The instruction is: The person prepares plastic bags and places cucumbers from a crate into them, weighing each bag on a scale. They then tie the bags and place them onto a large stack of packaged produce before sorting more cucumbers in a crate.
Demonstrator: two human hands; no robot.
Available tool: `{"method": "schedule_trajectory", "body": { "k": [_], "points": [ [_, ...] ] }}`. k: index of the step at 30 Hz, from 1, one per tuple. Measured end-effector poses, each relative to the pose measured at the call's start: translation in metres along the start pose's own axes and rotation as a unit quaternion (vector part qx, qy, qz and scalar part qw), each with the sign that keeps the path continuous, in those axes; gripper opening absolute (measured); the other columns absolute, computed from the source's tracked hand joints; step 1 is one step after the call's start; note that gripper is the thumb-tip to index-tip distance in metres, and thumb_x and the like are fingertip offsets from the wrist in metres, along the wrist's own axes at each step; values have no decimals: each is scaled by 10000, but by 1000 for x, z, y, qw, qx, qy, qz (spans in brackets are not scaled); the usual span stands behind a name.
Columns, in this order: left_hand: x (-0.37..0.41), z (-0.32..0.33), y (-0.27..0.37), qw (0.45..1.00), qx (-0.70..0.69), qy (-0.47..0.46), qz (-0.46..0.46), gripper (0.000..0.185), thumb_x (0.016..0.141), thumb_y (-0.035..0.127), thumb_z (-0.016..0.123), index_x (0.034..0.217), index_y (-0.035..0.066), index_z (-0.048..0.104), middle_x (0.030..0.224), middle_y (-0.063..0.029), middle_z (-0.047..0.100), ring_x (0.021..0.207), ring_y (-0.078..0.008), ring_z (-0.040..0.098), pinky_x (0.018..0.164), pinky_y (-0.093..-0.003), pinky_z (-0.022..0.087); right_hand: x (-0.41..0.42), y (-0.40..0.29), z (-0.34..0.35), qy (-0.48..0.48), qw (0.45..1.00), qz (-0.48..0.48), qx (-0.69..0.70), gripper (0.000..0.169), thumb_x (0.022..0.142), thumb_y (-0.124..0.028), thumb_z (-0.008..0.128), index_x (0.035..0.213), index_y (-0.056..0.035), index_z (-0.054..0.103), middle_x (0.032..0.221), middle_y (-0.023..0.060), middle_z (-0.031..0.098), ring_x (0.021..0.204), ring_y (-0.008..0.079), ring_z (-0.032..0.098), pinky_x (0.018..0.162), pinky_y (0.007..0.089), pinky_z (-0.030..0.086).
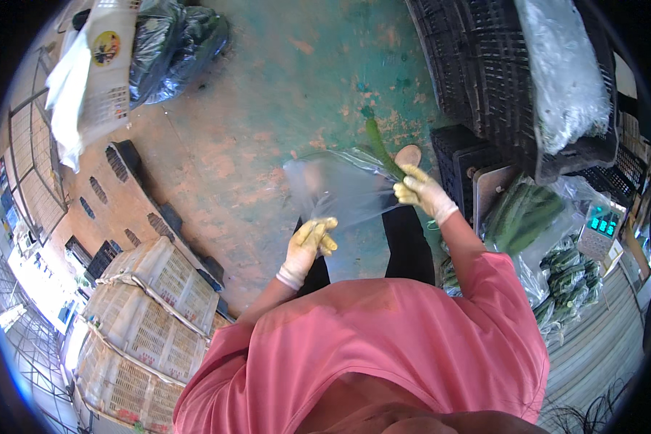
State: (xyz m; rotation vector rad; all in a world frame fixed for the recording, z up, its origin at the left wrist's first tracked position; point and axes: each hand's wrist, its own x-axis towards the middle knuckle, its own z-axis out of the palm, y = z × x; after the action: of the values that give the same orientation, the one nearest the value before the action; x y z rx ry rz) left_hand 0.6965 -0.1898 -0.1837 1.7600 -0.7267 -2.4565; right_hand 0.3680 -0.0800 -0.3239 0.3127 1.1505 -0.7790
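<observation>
A clear plastic bag (339, 187) is spread out in front of my legs, above the floor. My left hand (307, 247), in a yellow-coated work glove, pinches the bag's near edge. In my right hand (424, 193), gloved the same way, is the lower end of a long green cucumber (378, 142). The cucumber points away from me and lies along the bag's right side. Whether it is inside the bag or over it, I cannot tell. Some of the film seems to reach my right fingers.
Stacked black plastic crates (469, 70) rise at the right, with clear plastic film (567, 76) on top. Bagged cucumbers (526, 214) lie beside a lit scale display (602, 223); more bagged produce (569, 282) sits nearer. White crates (146, 320) stand lower left, dark plastic sacks (176, 49) upper left.
</observation>
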Motion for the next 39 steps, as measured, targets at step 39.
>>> {"method": "schedule_trajectory", "body": {
  "k": [39],
  "points": [
    [-288, 111, 250, 853, -216, -423, 216, 702, 989, 248, 546, 1549, 289, 123, 1168, -206, 647, 873, -313, 708, 822, -446, 572, -321, -176, 241, 65, 519, -169, -835, 383, 846, -242, 541, 1147, -68, 702, 1144, 200, 687, 1101, 356, 645, 980, 414, 492]
  ]
}}
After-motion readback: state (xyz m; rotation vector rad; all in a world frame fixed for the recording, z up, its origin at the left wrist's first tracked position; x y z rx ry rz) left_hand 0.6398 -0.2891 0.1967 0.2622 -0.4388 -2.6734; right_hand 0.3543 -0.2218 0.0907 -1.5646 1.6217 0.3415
